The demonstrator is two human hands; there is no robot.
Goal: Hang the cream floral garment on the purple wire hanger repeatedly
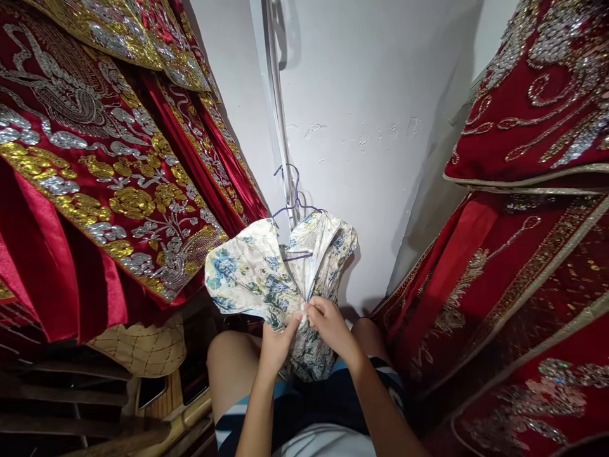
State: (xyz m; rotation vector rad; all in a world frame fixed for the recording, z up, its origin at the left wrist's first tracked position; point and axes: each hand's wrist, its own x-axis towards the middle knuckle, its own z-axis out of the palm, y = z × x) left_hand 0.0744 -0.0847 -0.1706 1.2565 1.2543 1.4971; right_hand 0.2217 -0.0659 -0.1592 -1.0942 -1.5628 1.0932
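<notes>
A cream garment [252, 273] with blue, green and yellow flowers hangs on a purple hanger [297, 190], its front open in a V at the neck. My left hand [280, 336] pinches the cloth of its front, thumb on top and fingers mostly hidden beneath. Close against it, my right hand [328, 320] grips the other front edge with bent fingers. Both hands meet at the bottom of the V, where a small pale spot shows between them. The lower part of the garment hangs between my knees.
Red embroidered garments hang at the left [133, 197] and right [523, 139]. A metal rail [273, 82] runs down the pale wall [356, 82] ahead. At lower left are a bamboo seat [176, 422], a dark flat device [152, 390] and a quilted tan item [143, 349].
</notes>
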